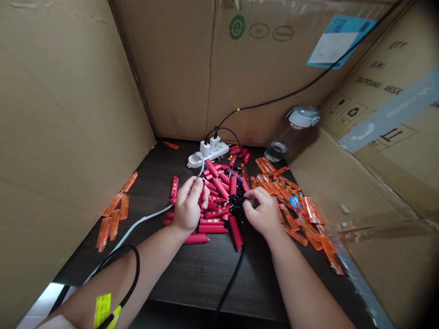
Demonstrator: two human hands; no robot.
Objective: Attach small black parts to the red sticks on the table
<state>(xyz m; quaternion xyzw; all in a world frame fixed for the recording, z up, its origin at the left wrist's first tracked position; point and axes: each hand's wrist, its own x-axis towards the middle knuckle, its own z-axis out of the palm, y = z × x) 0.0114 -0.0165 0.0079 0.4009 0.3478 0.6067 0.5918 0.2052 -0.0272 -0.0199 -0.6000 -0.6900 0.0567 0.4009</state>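
Soft even light, warped dark edges, orange lighters (313, 212) blurred at right

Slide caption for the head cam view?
Left hand and right hand work among red lighters on a dark table, orange lighters beside, power strip behind.

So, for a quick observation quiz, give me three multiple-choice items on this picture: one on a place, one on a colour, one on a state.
1. Where is the white power strip?
A) At the near table edge
B) Beyond the heap
C) On a cardboard wall

2. What colour are the heaped lighter bodies between the hands?
A) Red
B) Blue
C) Green

3. How is the left hand posed?
A) Flat on the table
B) Against the cardboard
C) Raised, fingertips pinched

1: B, it lies at the far side of the dark table.
2: A, the pile shows red casings.
3: C, it is held above the heap with fingertips together.
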